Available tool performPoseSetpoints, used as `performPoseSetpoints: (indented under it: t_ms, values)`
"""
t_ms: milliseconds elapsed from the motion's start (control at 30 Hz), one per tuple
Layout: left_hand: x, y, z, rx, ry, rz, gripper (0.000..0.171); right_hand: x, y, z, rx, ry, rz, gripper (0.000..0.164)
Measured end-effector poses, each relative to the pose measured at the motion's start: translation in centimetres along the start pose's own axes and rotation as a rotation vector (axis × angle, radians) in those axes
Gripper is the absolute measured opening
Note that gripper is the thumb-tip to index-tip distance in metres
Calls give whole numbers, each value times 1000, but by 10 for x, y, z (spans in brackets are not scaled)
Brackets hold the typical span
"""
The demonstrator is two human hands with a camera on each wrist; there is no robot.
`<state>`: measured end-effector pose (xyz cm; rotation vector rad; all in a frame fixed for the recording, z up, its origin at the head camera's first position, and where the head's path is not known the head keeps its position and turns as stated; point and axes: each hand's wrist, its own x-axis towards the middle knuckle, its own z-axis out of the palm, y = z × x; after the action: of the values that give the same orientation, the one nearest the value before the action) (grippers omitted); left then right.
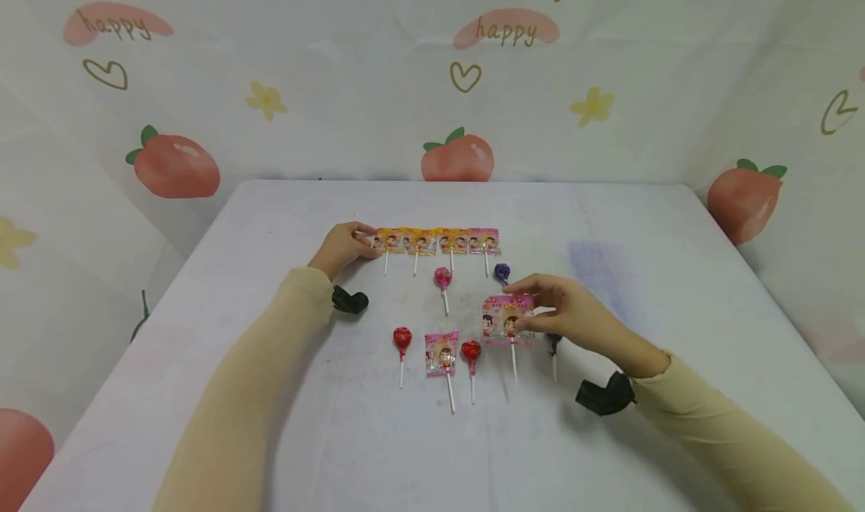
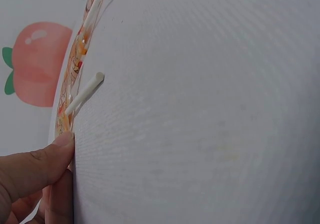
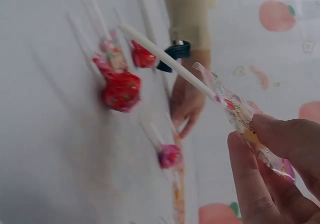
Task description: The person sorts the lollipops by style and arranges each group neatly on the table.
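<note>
My left hand is at the left end of a row of flat-wrapped lollipops, thumb and fingers pinching the edge of the outermost yellow-wrapped lollipop. In the left wrist view that lollipop's white stick juts out beyond the thumb. My right hand pinches a pink-wrapped flat lollipop by its wrapper, held above the table with the white stick pointing toward me. Close by the right fingers, a dark purple ball lollipop shows behind and another dark lollipop is partly hidden beneath.
Two more yellow-wrapped lollipops and a pink-wrapped lollipop complete the row. A pink ball lollipop lies below it. Nearer me are red ball lollipops either side of a pink-wrapped lollipop. All lie on a white-covered table.
</note>
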<state>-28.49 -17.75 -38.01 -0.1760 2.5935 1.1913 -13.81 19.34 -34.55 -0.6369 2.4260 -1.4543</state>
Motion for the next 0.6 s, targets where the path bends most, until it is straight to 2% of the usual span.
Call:
performPoseSetpoints:
  t_ms: [233, 367, 500, 600]
  values:
    - [0, 1, -1, 4, 3, 7, 53, 10, -11, -28, 79, 74, 39, 49]
    - [0, 1, 0, 5, 2, -1, 53, 20, -13, -44, 98, 136, 16, 49]
    - [1, 0, 0, 7, 5, 0, 53, 35, -11, -58, 207, 192, -13, 43]
    - [3, -2, 1, 12, 8, 8, 52, 49, -7, -66, 308, 235, -1, 40]
